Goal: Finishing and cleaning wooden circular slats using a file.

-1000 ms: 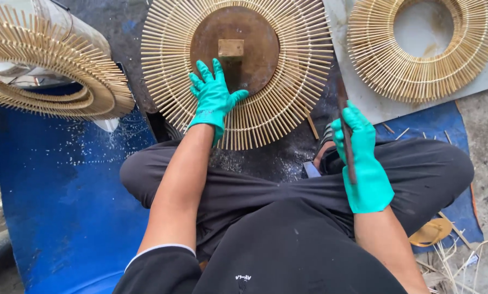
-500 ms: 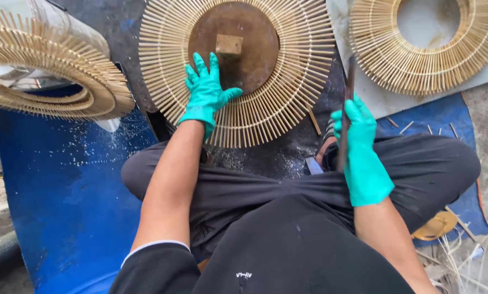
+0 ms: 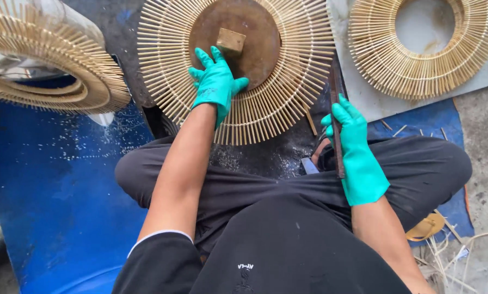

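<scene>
My left hand (image 3: 216,84), in a teal glove, lies flat with fingers spread on a round ring of thin bamboo sticks (image 3: 287,103). The ring surrounds a brown round disc (image 3: 255,38) with a small wooden block (image 3: 231,40) on top, just beyond my fingertips. My right hand (image 3: 358,155), also gloved in teal, grips a long dark flat blade (image 3: 336,103) that points away from me beside the ring's right edge. I sit cross-legged in dark trousers behind the ring.
A second bamboo stick ring (image 3: 423,49) lies on a grey board (image 3: 363,98) at the upper right. Stacked stick rings (image 3: 48,65) sit at the upper left. A blue sheet (image 3: 53,190) covers the ground at left. Loose sticks (image 3: 450,239) lie at lower right.
My left hand has slid a little farther onto the ring toward the disc. My right hand has raised the blade so it points upward beside the ring.
</scene>
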